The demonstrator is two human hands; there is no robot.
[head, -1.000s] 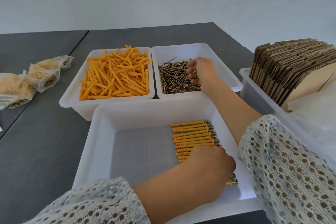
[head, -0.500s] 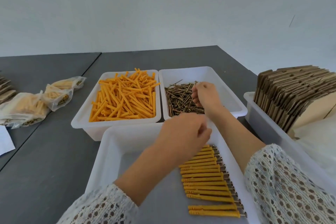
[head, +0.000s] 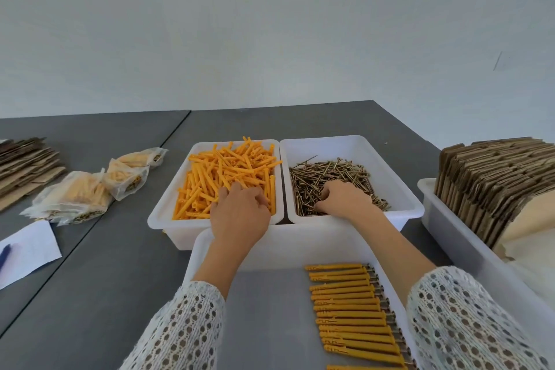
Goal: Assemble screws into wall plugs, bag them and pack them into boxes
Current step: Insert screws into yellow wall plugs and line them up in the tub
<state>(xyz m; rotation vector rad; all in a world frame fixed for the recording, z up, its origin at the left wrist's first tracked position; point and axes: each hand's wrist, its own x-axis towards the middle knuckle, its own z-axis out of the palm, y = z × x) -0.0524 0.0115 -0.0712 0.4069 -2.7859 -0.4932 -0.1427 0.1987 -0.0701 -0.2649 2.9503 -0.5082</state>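
Note:
My left hand (head: 240, 213) reaches into the white bin (head: 168, 204) of loose orange wall plugs (head: 228, 171), its fingers resting on the pile. My right hand (head: 345, 201) is in the neighbouring white bin (head: 402, 198) of brass screws (head: 324, 174), fingers curled down and pinching among the screws. Closest to me stands a white tray (head: 270, 246) with a neat row of several assembled plugs (head: 348, 303), screw heads to the right.
Filled clear bags (head: 81, 198) lie on the grey table at the left, near a sheet of paper (head: 27, 246) and flat cardboard (head: 24, 165). At the right, a white bin (head: 450, 237) holds a stack of folded cardboard boxes (head: 495, 177).
My left hand left the row of assembled plugs in the near tray and moved forward into the plug bin. My right hand stayed in the screw bin. The camera tilted upward.

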